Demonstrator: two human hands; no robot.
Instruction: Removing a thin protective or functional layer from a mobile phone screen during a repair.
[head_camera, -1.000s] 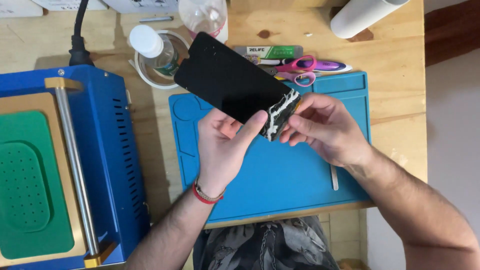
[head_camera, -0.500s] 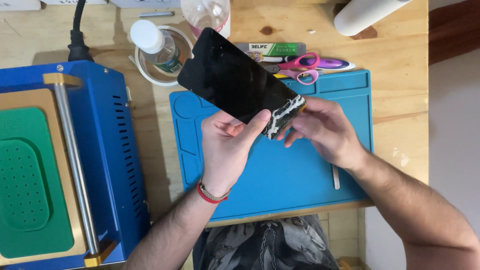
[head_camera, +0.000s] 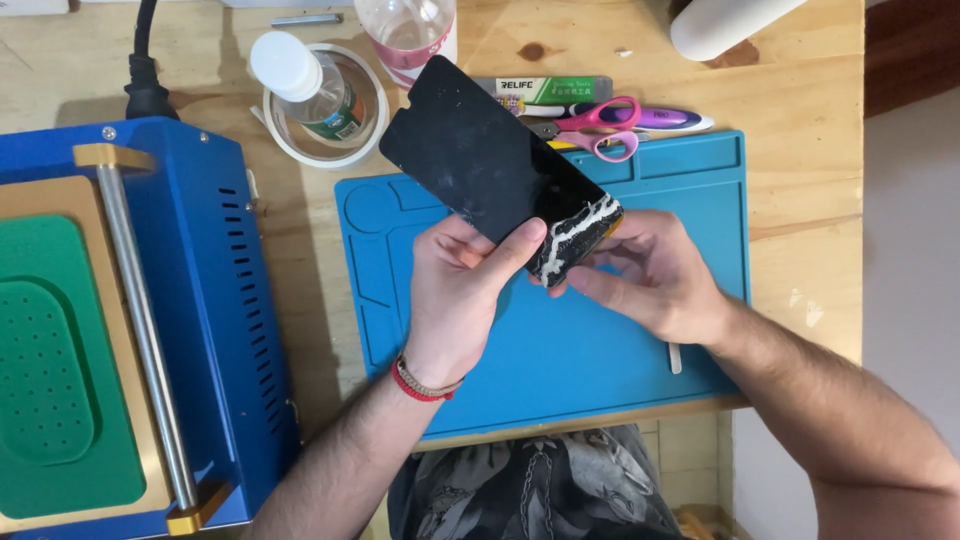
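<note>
A black phone screen panel is held tilted above the blue work mat. Its lower right end is covered in whitish adhesive residue. My left hand grips the panel from below, thumb pressed on its front face. My right hand holds the residue-covered end, fingertips at its edge and underside. A red band circles my left wrist.
A blue machine with a green pad and a metal bar fills the left. Behind the mat lie pink scissors, a tape roll with a small white-capped bottle inside, a clear bottle and a white cylinder.
The panel has swung slightly, its far end moving left and lower. Both hands kept their hold and shifted a little toward me.
</note>
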